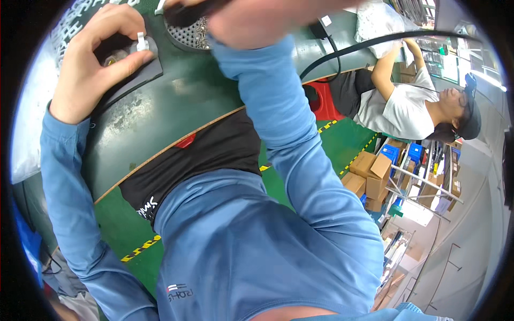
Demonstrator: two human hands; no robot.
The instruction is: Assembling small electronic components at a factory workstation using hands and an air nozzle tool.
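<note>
My left hand is closed, thumb and fingertips pinching a small white plastic part. That part stands upright on a dark grey flat fixture, which lies on the green table under the hand. A small yellowish round piece shows between the palm and the fixture. My right hand is raised at the top edge and smeared by motion. It is closed round a dark elongated tool, whose kind I cannot make out. Below that tool sits a round metal dish with a perforated face, partly covered.
White plastic parts lie spread at the upper left, beside clear plastic sheeting. A black cable arcs across the upper right. A person in a white shirt sits farther along the table, near a white bag. Cardboard boxes are stacked behind.
</note>
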